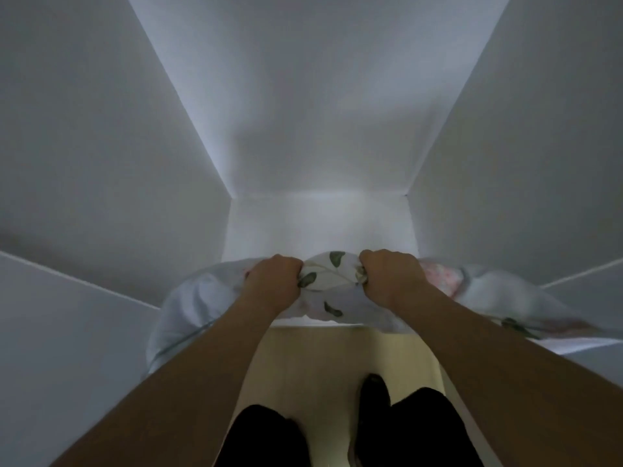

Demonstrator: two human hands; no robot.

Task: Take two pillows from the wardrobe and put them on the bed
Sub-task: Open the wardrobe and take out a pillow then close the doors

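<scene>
A white pillow point(328, 281) printed with green leaves lies at the front edge of the white wardrobe point(317, 227) floor. My left hand point(274, 276) is clenched on its fabric at the left. My right hand point(391, 276) is clenched on it at the right, a short gap between the fists. The pillow bulges out past both wardrobe sides, pale blue-white on the left point(188, 308) and with a pink patch on the right point(441, 278). Whether this is one pillow or two pressed together I cannot tell. The bed is out of view.
The wardrobe's white side walls point(111, 163) and back panel point(317, 112) enclose the space ahead. Open white doors point(60, 325) flank me on both sides. Below is a light wooden floor point(320, 358) with my dark-trousered legs and a dark shoe point(374, 389).
</scene>
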